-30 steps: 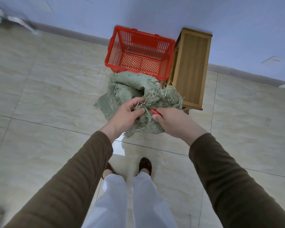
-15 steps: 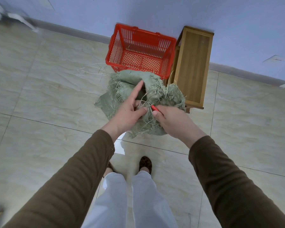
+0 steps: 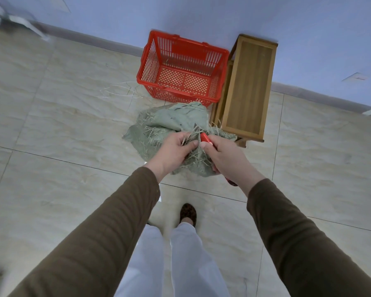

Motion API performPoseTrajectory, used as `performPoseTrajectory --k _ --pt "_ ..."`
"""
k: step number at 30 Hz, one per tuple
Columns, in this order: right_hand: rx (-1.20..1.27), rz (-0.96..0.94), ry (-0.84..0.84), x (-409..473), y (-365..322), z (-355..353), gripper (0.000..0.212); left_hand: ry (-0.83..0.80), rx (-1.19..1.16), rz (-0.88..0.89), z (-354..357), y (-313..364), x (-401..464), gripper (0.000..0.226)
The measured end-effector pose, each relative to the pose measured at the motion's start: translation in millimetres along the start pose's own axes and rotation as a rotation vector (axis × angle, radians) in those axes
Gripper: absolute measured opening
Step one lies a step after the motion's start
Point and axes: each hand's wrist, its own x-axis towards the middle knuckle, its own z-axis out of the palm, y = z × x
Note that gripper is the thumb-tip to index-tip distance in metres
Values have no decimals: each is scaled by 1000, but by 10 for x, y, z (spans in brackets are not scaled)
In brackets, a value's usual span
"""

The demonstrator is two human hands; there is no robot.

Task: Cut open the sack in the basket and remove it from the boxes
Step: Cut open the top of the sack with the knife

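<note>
A crumpled green woven sack (image 3: 176, 121) with frayed, stringy edges hangs in front of me above the floor. My left hand (image 3: 171, 152) grips a bunch of its fabric and loose fibres. My right hand (image 3: 223, 156) holds the sack too, with a red-handled cutter (image 3: 205, 138) gripped in the same fist; its tip points up between my hands. The red plastic basket (image 3: 147, 61) stands on the floor by the wall, with nothing inside. No boxes are in view.
A wooden stool (image 3: 248, 86) stands right of the basket, against the wall. Loose pale fibres (image 3: 120, 91) lie on the tiled floor left of the basket. My feet and white trousers (image 3: 180, 254) are below.
My left hand's fingers, stretched up into the sack half a second ago, have curled back round the fabric. The sack has dropped lower and nearer me, so the whole basket now shows.
</note>
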Motion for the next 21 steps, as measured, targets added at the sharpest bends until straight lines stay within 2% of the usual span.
performPoseTrajectory --k 5,7,9,10,12,14,17,20,21 --pt "-233 -35 60 -46 -81 -46 31 123 310 48 -29 10 129 16" --pt "-143 -7 163 -141 -115 -68 32 108 520 66 -73 12 195 22" --pt "102 1 388 -129 -180 -263 33 102 695 -33 -188 -141 171 21" --pt "161 -29 429 -69 -215 -387 33 129 707 -97 -242 -233 93 23" --pt "82 -26 285 31 -248 -492 33 145 704 -77 -245 -305 -2 27" --pt "-25 27 146 32 -225 -298 36 148 739 32 -170 -246 -39 30" --pt "19 33 215 76 -198 2 37 83 836 236 -47 -82 -15 38" --pt "76 163 98 270 -223 123 57 -42 908 374 43 -122 -129 51" --pt "95 206 71 337 -207 161 46 -64 930 384 72 -151 -176 51"
